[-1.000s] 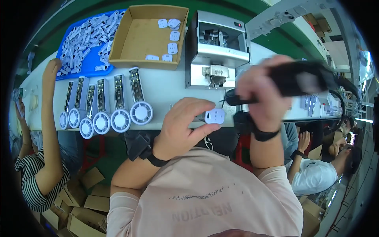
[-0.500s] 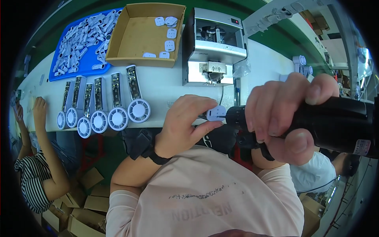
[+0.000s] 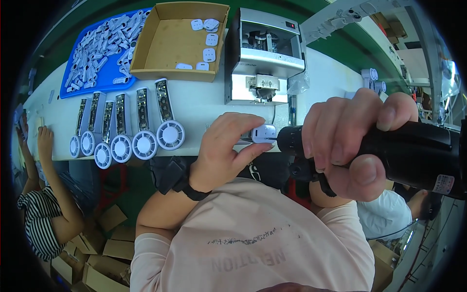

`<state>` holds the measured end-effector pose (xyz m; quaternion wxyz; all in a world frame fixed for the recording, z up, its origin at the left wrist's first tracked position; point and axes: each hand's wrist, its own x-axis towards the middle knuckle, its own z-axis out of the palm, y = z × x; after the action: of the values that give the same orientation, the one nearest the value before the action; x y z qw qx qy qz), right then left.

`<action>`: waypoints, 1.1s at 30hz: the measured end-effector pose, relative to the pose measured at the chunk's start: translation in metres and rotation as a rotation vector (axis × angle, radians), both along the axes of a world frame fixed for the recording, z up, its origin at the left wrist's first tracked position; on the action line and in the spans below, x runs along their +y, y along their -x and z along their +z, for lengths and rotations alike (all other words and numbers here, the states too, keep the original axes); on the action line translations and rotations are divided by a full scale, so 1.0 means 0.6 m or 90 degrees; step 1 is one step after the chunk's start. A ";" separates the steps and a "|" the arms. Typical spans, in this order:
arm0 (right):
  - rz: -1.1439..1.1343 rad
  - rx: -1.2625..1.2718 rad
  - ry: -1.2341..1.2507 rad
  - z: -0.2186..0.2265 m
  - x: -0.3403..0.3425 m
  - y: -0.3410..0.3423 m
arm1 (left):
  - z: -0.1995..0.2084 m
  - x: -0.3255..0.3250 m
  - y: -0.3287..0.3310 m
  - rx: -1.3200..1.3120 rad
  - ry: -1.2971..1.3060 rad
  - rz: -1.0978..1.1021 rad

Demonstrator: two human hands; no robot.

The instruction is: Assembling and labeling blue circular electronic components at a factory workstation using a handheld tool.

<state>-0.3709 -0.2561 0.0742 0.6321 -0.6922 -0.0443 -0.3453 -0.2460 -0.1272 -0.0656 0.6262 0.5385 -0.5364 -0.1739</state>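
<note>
My left hand pinches a small white rounded plastic cover between thumb and fingers, just past the bench's near edge. A black electric screwdriver lies level in my right hand, whose fingers wrap round its body. Its thin bit points left and meets the lower right side of the cover; whether it sits in a screw I cannot tell. Behind my hands, several similar white covers lie in a cardboard tray.
Several white fan-shaped units with exposed circuit boards line the bench's front left. A blue tray of small white parts stands behind them. A silver-black machine stands at centre back. Other people sit at left and right; cardboard boxes lie below left.
My left hand has shifted slightly up and left and turned the cover, so its face shows at a different angle. The screwdriver has stayed almost in place.
</note>
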 end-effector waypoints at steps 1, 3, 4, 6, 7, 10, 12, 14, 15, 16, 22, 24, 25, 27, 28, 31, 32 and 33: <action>-0.006 0.002 0.005 0.000 0.002 -0.004 | 0.000 0.000 -0.002 -0.001 -0.002 0.002; -0.004 -0.002 0.005 0.003 0.003 -0.007 | 0.005 0.000 -0.003 0.007 -0.005 0.006; 0.001 -0.010 0.002 0.006 0.002 -0.006 | 0.011 0.001 -0.004 0.007 -0.009 0.011; 0.045 -0.043 -0.028 -0.007 0.007 -0.017 | 0.009 0.015 -0.001 -0.006 -0.028 0.033; 0.075 -0.065 -0.054 -0.010 0.012 -0.020 | 0.009 0.022 0.001 -0.009 -0.036 0.035; -0.022 -0.065 -0.075 -0.012 0.013 0.003 | 0.004 0.004 0.007 0.021 -0.041 -0.014; -0.007 -0.092 -0.111 -0.024 0.011 0.014 | -0.005 0.006 0.009 0.001 -0.078 -0.008; -0.009 -0.084 -0.093 -0.035 0.006 0.020 | -0.015 0.008 0.013 0.004 -0.084 -0.047; -0.021 -0.073 -0.078 -0.035 0.002 0.028 | -0.015 0.013 0.009 -0.009 -0.090 -0.039; -0.017 -0.086 -0.083 -0.035 -0.001 0.037 | -0.015 0.018 0.005 -0.045 -0.101 -0.049; -0.052 -0.186 -0.130 -0.011 -0.063 0.158 | 0.105 0.069 -0.063 -0.067 -0.220 -0.031; -0.150 -0.087 -0.104 -0.036 -0.094 0.219 | 0.136 0.111 -0.121 -0.018 -0.126 0.085; -0.249 0.014 -0.078 -0.054 -0.108 0.247 | 0.152 0.131 -0.158 -0.003 -0.147 0.166; -0.400 0.097 -0.076 -0.093 -0.119 0.311 | 0.175 0.169 -0.255 -0.128 -0.233 0.360; -0.548 0.180 -0.079 -0.110 -0.106 0.342 | 0.174 0.189 -0.325 -0.200 -0.319 0.423; -0.826 0.306 -0.150 -0.160 -0.091 0.367 | 0.145 0.265 -0.498 -0.305 -0.504 0.474; -0.793 0.339 -0.158 -0.170 -0.104 0.368 | 0.141 0.325 -0.552 -0.351 -0.625 0.526; -0.758 0.356 -0.153 -0.168 -0.116 0.353 | 0.125 0.392 -0.624 -0.318 -0.691 0.498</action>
<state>-0.5826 -0.3258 -0.0267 0.3942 -0.5868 0.5494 -0.4455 0.1285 0.1079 0.0092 0.1450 0.9509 -0.2688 -0.0504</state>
